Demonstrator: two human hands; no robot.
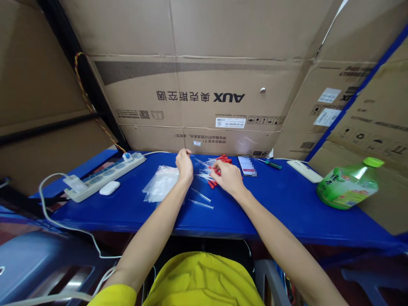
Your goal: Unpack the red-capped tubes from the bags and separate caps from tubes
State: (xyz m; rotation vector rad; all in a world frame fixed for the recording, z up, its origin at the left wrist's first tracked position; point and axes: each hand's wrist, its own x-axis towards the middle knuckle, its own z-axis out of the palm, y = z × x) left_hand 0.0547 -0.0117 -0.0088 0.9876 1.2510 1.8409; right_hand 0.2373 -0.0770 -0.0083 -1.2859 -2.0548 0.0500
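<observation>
My right hand [228, 175] is closed in a pinch on a thin clear tube with a red end [215, 171]. It is over a pile of similar red-ended tubes [225, 159] on the blue table. The held tube points left, toward my left hand [185, 165]. That hand is closed, its fingers curled and partly turned away, so what they hold is hidden. Left of my left wrist lies a stack of clear plastic bags [162, 183]. Two loose clear tubes [201, 204] rest on the table between my forearms.
A phone [247, 165], a green-handled screwdriver [273, 164], a white power bank [304, 171] and a large green bottle [349, 183] stand or lie to the right. On the left are a power strip [108, 175] and a white earphone case [109, 188]. Cardboard [197, 76] walls the back.
</observation>
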